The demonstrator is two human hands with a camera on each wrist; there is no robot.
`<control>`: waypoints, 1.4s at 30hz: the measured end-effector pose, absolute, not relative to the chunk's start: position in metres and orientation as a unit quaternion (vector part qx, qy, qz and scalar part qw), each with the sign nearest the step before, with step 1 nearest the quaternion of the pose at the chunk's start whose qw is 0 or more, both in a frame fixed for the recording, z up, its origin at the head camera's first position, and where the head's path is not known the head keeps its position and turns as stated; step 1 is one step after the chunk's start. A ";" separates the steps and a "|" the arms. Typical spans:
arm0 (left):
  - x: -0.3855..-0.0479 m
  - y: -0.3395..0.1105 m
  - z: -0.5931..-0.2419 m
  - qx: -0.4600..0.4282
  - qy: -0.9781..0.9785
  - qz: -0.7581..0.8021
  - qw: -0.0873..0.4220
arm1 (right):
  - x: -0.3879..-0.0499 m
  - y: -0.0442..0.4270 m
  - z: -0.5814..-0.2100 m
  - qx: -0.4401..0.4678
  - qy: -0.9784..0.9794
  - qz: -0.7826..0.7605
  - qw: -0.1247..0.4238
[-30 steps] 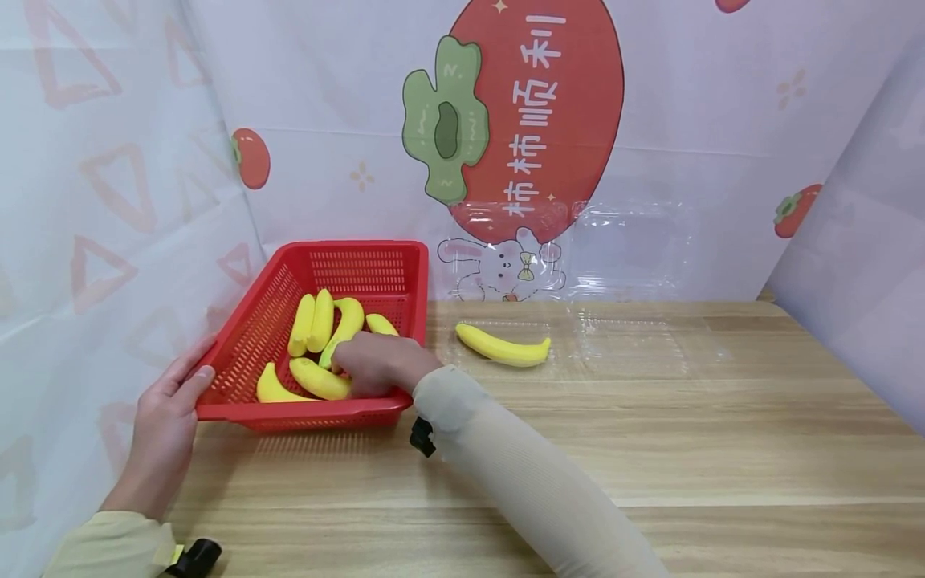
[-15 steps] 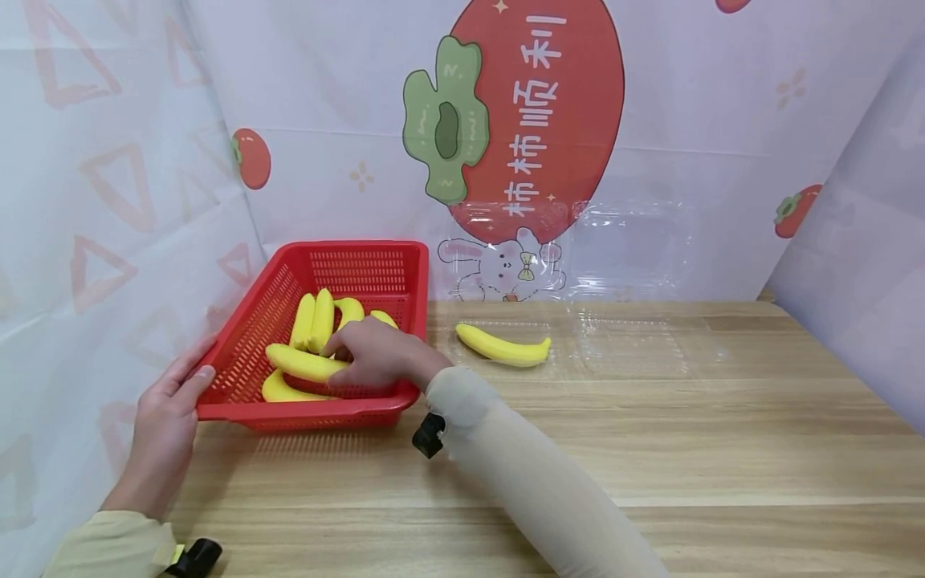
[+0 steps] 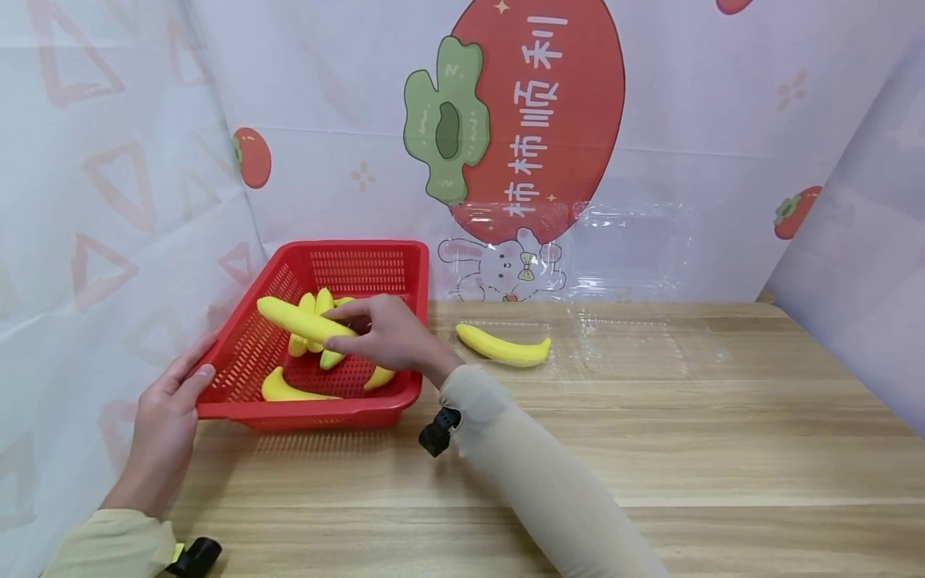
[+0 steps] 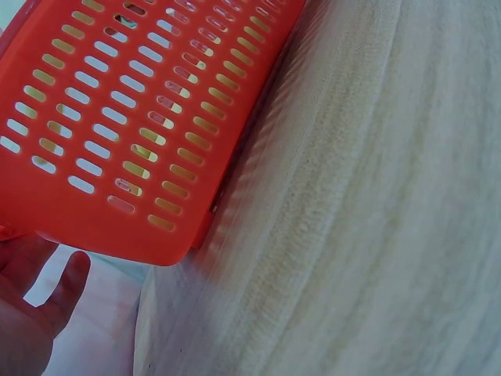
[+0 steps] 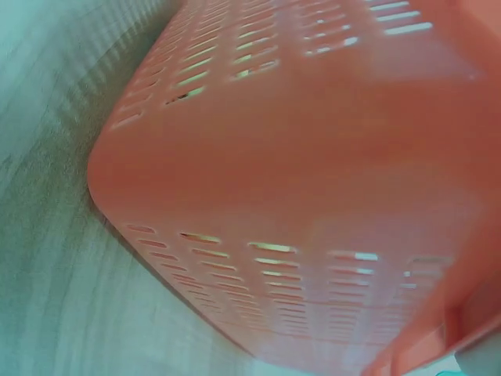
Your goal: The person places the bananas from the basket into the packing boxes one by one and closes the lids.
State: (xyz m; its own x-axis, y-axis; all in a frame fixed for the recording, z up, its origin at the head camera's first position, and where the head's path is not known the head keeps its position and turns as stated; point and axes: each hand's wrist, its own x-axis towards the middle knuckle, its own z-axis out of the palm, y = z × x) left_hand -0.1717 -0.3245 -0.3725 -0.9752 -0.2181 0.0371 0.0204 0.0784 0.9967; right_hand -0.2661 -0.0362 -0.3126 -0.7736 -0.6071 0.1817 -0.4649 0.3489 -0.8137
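Observation:
My right hand (image 3: 390, 331) holds a yellow banana (image 3: 299, 319) by one end, between thumb and fingers, above the red basket (image 3: 303, 411). Several more bananas lie in the basket, one along its near wall (image 3: 285, 388) and others partly hidden behind the held banana. At the basket's near left corner my left hand (image 3: 168, 413) grips the rim, thumb on top. In the left wrist view that hand (image 4: 35, 305) shows beside the slotted red wall (image 4: 117, 102). The right wrist view is filled by the basket's outer corner (image 5: 290, 164); the right hand's fingers are hidden there.
A single banana (image 3: 503, 347) lies in a clear plastic box (image 3: 462, 361) to the right of the basket. Another clear box (image 3: 629, 345) stands beside it, both lids raised against the patterned cloth (image 3: 347, 88). Wooden tabletop (image 3: 650, 457) runs in front and to the right.
My right hand has taken hold of a banana and raised it out of the pile, up and slightly right. Some bananas in the basket have shifted. My left hand has stayed on the rim.

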 end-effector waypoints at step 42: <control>-0.171 -0.323 -0.369 0.066 -0.741 -0.662 0.089 | -0.255 0.007 -0.333 -0.297 0.681 -0.668 0.040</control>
State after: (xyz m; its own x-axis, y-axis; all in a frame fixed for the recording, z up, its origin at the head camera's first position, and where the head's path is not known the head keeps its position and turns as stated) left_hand -0.1708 -0.3226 -0.3690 -0.9755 -0.2155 0.0447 0.0200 0.1153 0.9931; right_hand -0.2549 0.0072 -0.3331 -0.8205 -0.4584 0.3414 -0.3503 -0.0687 -0.9341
